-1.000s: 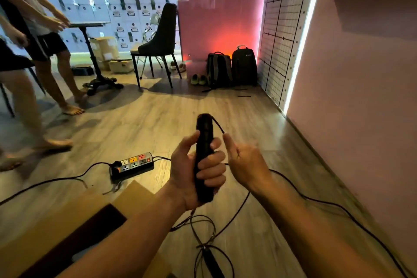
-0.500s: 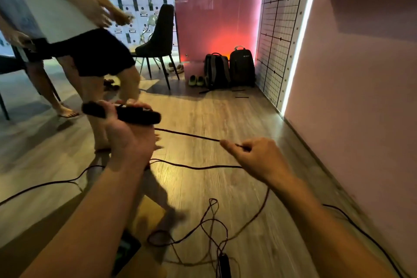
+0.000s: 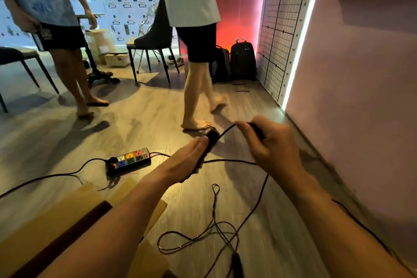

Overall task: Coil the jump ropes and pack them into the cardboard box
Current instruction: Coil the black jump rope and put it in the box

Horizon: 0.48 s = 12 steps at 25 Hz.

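My left hand [image 3: 187, 162] grips the handle [image 3: 206, 146], right hand [image 3: 270, 149] pinches the cord [image 3: 225, 131] beside it, but that tangle [image 3: 214, 235] below will probably knot while I'm wrapping.

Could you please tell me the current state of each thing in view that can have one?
Left hand: shut on the rope handle.
Right hand: pinching the rope cord.
Second handle: lying on the floor.
Loose cord: tangled, uncoiled.
Cardboard box: open.
Power strip: one plug in.
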Each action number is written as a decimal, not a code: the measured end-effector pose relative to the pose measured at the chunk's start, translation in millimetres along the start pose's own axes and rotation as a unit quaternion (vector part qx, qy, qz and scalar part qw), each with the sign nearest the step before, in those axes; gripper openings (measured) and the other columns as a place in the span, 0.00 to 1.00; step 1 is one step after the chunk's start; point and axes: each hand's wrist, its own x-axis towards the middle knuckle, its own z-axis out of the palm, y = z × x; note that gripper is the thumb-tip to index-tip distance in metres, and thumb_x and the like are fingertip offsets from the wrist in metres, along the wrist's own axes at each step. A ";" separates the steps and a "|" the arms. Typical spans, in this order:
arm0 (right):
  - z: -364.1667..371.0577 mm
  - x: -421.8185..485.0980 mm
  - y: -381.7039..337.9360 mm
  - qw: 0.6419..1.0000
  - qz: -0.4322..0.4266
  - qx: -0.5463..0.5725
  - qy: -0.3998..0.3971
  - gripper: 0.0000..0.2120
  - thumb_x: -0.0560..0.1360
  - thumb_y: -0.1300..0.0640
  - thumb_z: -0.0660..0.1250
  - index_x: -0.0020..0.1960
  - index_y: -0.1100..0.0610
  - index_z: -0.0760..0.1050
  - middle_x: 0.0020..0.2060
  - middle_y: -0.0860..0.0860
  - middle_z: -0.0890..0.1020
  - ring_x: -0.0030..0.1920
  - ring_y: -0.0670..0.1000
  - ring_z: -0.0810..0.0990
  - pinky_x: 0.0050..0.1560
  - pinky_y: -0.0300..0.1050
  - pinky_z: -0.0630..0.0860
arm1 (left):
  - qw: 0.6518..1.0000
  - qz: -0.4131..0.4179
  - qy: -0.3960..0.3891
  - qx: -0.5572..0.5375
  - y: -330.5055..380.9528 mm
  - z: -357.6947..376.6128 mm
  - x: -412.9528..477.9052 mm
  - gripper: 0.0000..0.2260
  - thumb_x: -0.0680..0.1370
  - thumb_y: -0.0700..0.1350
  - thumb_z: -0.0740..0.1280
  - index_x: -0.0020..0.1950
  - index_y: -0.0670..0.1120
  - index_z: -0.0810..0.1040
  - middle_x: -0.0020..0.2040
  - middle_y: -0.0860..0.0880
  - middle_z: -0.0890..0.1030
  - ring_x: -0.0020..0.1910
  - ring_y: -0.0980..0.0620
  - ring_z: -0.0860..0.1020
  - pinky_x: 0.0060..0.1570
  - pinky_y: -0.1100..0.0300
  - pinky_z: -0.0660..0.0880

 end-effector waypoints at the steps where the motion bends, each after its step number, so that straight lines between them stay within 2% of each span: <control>1: 2.1 -0.6 4.9 1.000 0.016 0.002 0.022 0.11 0.79 0.45 0.65 0.41 0.48 0.74 0.26 0.41 0.70 0.26 0.46 0.71 0.26 0.34 0.64 | 0.999 0.001 -0.040 0.016 6.4 5.5 -4.4 0.24 0.78 0.68 0.48 0.54 0.51 0.74 0.39 0.45 0.74 0.33 0.53 0.72 0.32 0.62 0.70; 3: 5.8 -2.0 16.2 0.996 0.063 -0.004 0.062 0.15 0.80 0.45 0.65 0.38 0.53 0.73 0.26 0.43 0.71 0.26 0.46 0.70 0.26 0.37 0.64 | 0.995 0.014 -0.099 0.010 14.7 11.7 -8.9 0.27 0.77 0.69 0.50 0.53 0.48 0.75 0.36 0.46 0.75 0.32 0.51 0.72 0.31 0.62 0.70; 4: 7.2 -3.1 21.7 0.993 0.087 -0.013 0.078 0.17 0.80 0.45 0.65 0.37 0.53 0.71 0.26 0.43 0.70 0.25 0.45 0.68 0.26 0.40 0.64 | 0.993 0.020 -0.120 0.004 17.6 13.4 -10.0 0.27 0.78 0.69 0.54 0.52 0.46 0.75 0.34 0.47 0.74 0.31 0.50 0.72 0.31 0.60 0.70; 7: 11.1 -6.2 36.9 0.983 0.150 -0.051 0.096 0.21 0.79 0.41 0.64 0.35 0.54 0.68 0.25 0.45 0.70 0.25 0.46 0.68 0.25 0.47 0.66 | 0.985 0.041 -0.161 -0.046 29.9 18.1 -16.3 0.13 0.81 0.54 0.64 0.48 0.44 0.74 0.30 0.48 0.72 0.26 0.51 0.70 0.28 0.58 0.70; 9: 12.2 -6.6 41.9 0.978 0.182 -0.057 0.090 0.23 0.79 0.38 0.64 0.35 0.55 0.70 0.25 0.47 0.72 0.25 0.49 0.70 0.25 0.53 0.71 | 0.969 0.047 -0.178 -0.162 42.1 20.0 -21.4 0.12 0.81 0.52 0.64 0.46 0.44 0.74 0.28 0.49 0.71 0.24 0.53 0.68 0.26 0.61 0.69; 12: 14.3 -6.9 37.1 0.977 0.197 -0.052 0.063 0.24 0.78 0.37 0.63 0.34 0.55 0.72 0.25 0.48 0.73 0.25 0.49 0.70 0.26 0.50 0.70 | 0.923 0.064 -0.192 -0.327 55.0 17.6 -25.9 0.15 0.78 0.58 0.65 0.44 0.47 0.76 0.27 0.50 0.69 0.22 0.55 0.67 0.24 0.62 0.68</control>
